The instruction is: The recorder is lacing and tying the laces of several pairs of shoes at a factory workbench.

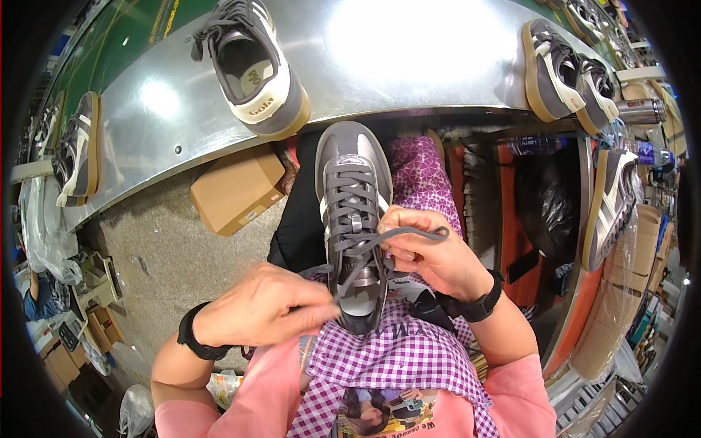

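Observation:
A grey sneaker point(354, 157) with pale side stripes rests on my lap, toe pointing away from me. Its dark grey shoelace point(352, 191) is threaded in rows up the front. My right hand point(427, 252) is at the right side of the collar, its fingers closed on the lace, and a loose lace end curls across that hand. At the left of the heel, my left hand point(274, 306) is slightly blurred, fingers pinched together. A lace strand runs across the shoe opening to its fingertips. Both wrists carry black bands.
A metal bench point(409, 73) curves across in front, holding a matching sneaker point(255, 80). More sneakers stand at the right point(551, 69) and a further sneaker point(79, 150) at the left. Below the bench is a cardboard box point(237, 190). Another sneaker point(610, 208) stands upright at far right.

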Demonstrator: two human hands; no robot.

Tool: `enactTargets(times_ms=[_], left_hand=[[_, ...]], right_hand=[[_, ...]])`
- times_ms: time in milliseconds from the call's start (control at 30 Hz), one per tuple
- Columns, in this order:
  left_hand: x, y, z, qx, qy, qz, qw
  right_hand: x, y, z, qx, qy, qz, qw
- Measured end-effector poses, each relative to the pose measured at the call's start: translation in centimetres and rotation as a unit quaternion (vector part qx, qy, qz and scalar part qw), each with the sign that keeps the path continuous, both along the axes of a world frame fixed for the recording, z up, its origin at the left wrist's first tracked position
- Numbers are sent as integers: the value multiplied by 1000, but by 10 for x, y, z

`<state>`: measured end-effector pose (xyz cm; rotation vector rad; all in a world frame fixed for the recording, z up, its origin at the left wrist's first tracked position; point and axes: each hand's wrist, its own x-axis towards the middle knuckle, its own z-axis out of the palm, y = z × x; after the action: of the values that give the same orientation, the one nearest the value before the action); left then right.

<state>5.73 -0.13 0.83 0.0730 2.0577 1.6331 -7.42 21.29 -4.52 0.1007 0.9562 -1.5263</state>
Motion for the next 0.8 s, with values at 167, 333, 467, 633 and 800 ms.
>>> enactTargets(times_ms=[167, 333, 467, 633, 800], left_hand=[[-2, -24, 14, 142, 67, -44, 987], [-3, -17, 23, -25, 57, -72, 995], [0, -13, 23, -20, 87, -23, 996], [9, -1, 8, -149, 64, 23, 987], [10, -1, 1, -136, 71, 8, 988]], right_hand=[[-12, 17, 45, 76, 482, 261, 833], [0, 12, 64, 119, 641, 179, 737], [5, 11, 49, 94, 669, 126, 727], [5, -5, 26, 100, 707, 43, 699], [-15, -9, 21, 59, 614, 125, 777]])
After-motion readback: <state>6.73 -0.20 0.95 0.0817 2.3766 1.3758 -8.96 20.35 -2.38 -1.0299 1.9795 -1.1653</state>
